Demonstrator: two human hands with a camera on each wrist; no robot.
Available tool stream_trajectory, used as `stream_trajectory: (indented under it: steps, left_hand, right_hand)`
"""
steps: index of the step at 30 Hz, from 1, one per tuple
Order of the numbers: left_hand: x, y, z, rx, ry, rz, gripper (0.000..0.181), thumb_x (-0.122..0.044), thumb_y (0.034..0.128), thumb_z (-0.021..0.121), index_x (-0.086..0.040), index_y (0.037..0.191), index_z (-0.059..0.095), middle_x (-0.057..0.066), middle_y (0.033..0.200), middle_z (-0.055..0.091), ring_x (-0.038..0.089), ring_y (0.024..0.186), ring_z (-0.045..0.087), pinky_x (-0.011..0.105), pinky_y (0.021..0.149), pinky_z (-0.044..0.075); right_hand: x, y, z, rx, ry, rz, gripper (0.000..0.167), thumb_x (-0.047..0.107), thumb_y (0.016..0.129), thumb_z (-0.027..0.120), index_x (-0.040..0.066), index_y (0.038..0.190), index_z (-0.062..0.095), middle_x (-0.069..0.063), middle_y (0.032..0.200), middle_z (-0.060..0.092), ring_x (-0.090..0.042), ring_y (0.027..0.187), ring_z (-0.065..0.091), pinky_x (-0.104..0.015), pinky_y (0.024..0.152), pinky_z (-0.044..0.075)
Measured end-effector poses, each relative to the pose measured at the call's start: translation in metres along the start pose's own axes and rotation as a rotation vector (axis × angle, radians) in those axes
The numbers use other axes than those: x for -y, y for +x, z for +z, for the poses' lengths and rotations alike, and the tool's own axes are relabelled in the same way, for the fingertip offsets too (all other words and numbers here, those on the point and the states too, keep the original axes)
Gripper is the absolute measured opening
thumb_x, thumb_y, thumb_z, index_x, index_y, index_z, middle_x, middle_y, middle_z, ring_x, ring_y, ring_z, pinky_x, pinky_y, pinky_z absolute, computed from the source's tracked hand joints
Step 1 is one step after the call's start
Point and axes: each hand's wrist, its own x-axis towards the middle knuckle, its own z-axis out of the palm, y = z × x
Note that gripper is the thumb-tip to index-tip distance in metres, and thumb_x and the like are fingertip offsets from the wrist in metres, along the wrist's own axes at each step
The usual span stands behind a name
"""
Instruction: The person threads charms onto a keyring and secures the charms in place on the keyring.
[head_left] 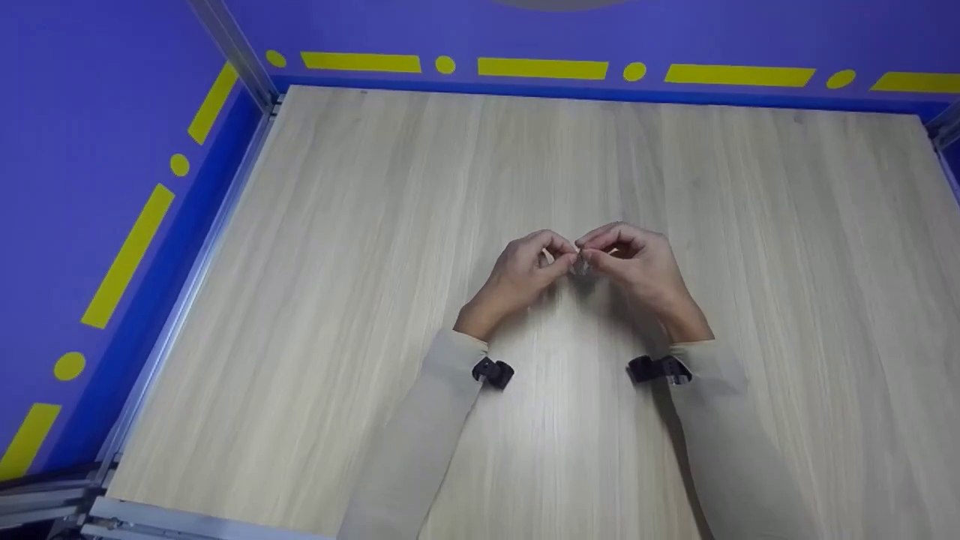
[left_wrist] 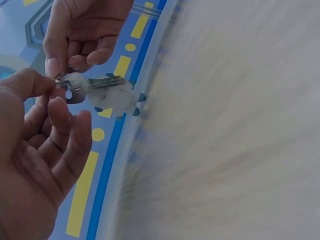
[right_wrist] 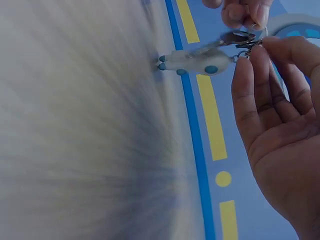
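Note:
A silver key (left_wrist: 76, 88) hangs from a small metal ring between the two hands, beside a white figure charm (left_wrist: 117, 98) with blue-green spots. The left hand (head_left: 520, 268) pinches the ring area between thumb and forefinger. Opposite it, the right hand (head_left: 637, 259) pinches the metal ring and clasp (right_wrist: 248, 50) with its thumb and fingertips. In the right wrist view the charm (right_wrist: 202, 62) dangles from a short link near the right fingertips. Fingers hide part of the ring, so how each fingertip meets it cannot be told.
Both hands are above a light wooden table (head_left: 360, 300). Blue panels with yellow dashes and dots (head_left: 544, 69) stand at the back and left, with a metal frame (head_left: 202, 255) along the left edge. Black straps (head_left: 493, 372) are on both wrists.

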Motion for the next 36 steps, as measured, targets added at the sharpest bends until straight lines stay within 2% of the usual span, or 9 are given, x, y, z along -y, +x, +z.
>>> stream_trajectory:
  steps: [4, 11, 15, 18, 23, 27, 32, 36]
  left_hand:
    - [0.000, 0.001, 0.000, 0.030, -0.043, -0.021, 0.014, -0.015, 0.1069, 0.066, -0.001, 0.109, 0.070, 0.007, 0.100, 0.071, 0.009, 0.074, 0.055, 0.022, 0.067, 0.043]
    - [-0.002, -0.002, 0.005, 0.048, -0.281, -0.041, 0.020, -0.015, 0.1092, 0.063, 0.003, 0.116, 0.067, 0.023, 0.098, 0.070, 0.012, 0.060, 0.058, 0.025, 0.057, 0.048]
    - [-0.004, -0.003, 0.008, 0.037, -0.347, -0.034, 0.016, -0.008, 0.1082, 0.063, 0.006, 0.114, 0.066, 0.026, 0.089, 0.067, 0.009, 0.061, 0.060, 0.028, 0.059, 0.053]
    - [-0.003, -0.002, 0.009, 0.025, -0.348, -0.013, 0.014, -0.007, 0.1073, 0.064, 0.006, 0.112, 0.067, 0.023, 0.085, 0.066, 0.009, 0.061, 0.060, 0.028, 0.060, 0.052]
    - [-0.002, -0.002, 0.009, 0.008, -0.331, 0.008, 0.014, -0.008, 0.1058, 0.067, 0.005, 0.111, 0.069, 0.017, 0.094, 0.070, 0.009, 0.065, 0.064, 0.029, 0.062, 0.055]
    - [-0.003, -0.002, 0.009, -0.004, -0.306, 0.030, 0.013, -0.006, 0.1048, 0.068, 0.005, 0.111, 0.070, 0.015, 0.095, 0.070, 0.008, 0.066, 0.064, 0.026, 0.062, 0.054]
    - [-0.004, -0.002, 0.010, -0.038, -0.234, 0.100, 0.010, -0.004, 0.1039, 0.068, 0.006, 0.107, 0.070, 0.010, 0.092, 0.069, 0.007, 0.066, 0.063, 0.024, 0.060, 0.052]
    - [-0.003, -0.002, 0.011, -0.065, -0.168, 0.157, 0.007, -0.002, 0.1026, 0.069, 0.005, 0.104, 0.071, 0.011, 0.096, 0.070, 0.009, 0.067, 0.064, 0.024, 0.060, 0.053]
  right_hand:
    - [0.000, 0.001, 0.001, 0.017, -0.011, -0.008, 0.004, -0.010, 0.093, 0.075, -0.008, 0.091, 0.073, -0.015, 0.100, 0.075, -0.020, 0.088, 0.072, -0.025, 0.076, 0.059]
    - [-0.001, 0.002, 0.001, -0.002, 0.049, 0.009, 0.006, -0.013, 0.094, 0.072, -0.008, 0.092, 0.071, -0.009, 0.097, 0.075, -0.020, 0.088, 0.072, -0.026, 0.078, 0.059]
    - [-0.003, 0.002, 0.000, -0.002, 0.119, 0.006, 0.006, -0.017, 0.094, 0.069, -0.011, 0.091, 0.070, -0.010, 0.096, 0.075, -0.018, 0.086, 0.073, -0.027, 0.078, 0.060]
    - [-0.003, 0.002, 0.000, 0.001, 0.147, 0.003, 0.006, -0.018, 0.093, 0.067, -0.013, 0.091, 0.068, -0.010, 0.096, 0.075, -0.018, 0.086, 0.073, -0.027, 0.078, 0.061]
    - [-0.001, 0.002, 0.000, -0.008, 0.150, 0.012, 0.005, -0.019, 0.092, 0.068, -0.014, 0.091, 0.068, -0.011, 0.097, 0.075, -0.019, 0.086, 0.073, -0.028, 0.078, 0.061]
    - [0.001, 0.001, 0.001, -0.009, 0.160, 0.023, 0.007, -0.020, 0.092, 0.067, -0.013, 0.091, 0.068, -0.012, 0.097, 0.074, -0.019, 0.085, 0.074, -0.028, 0.078, 0.062]
    - [0.001, 0.000, 0.002, -0.014, 0.171, 0.029, 0.006, -0.020, 0.091, 0.067, -0.014, 0.091, 0.068, -0.013, 0.097, 0.074, -0.019, 0.085, 0.074, -0.028, 0.078, 0.061]
    - [0.002, -0.001, 0.002, -0.021, 0.179, 0.043, 0.005, -0.021, 0.091, 0.067, -0.016, 0.092, 0.067, -0.012, 0.097, 0.074, -0.019, 0.085, 0.074, -0.029, 0.078, 0.062]
